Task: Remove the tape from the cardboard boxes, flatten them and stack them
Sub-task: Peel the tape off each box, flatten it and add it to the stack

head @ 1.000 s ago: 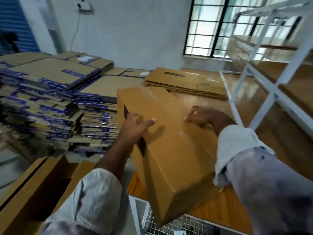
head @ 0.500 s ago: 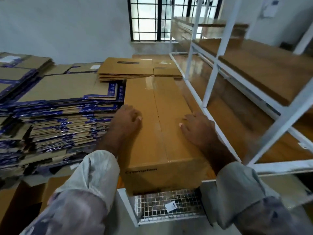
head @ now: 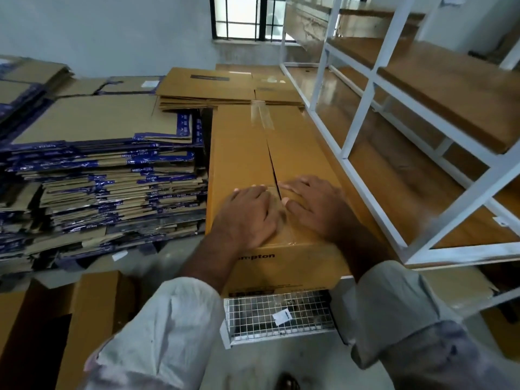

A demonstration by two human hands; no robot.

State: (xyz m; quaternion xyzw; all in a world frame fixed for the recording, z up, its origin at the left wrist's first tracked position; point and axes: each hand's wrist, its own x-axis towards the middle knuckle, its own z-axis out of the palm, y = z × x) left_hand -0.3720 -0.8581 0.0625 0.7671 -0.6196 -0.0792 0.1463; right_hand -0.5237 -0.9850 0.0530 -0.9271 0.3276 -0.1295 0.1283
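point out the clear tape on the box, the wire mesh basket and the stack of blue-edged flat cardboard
clear tape (head: pixel 262 117): head view, on the strip at the box top's far end.
wire mesh basket (head: pixel 253 313): head view, on its front mesh wall.
stack of blue-edged flat cardboard (head: pixel 92 119): head view, on the top sheet.

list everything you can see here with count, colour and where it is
cardboard box: one, brown, lying lengthwise in the centre, top seam partly split
clear tape: one strip, on the box's far end
flattened boxes: one tall stack, brown with blue print, left of the box
plain flattened boxes: one low stack, brown, beyond the box
shelf rack: one, white frame with wooden boards, right
wire mesh: one, white, under the box's near end
window: one, dark frame, back wall
left hand: flat on the box
right hand: flat on the box
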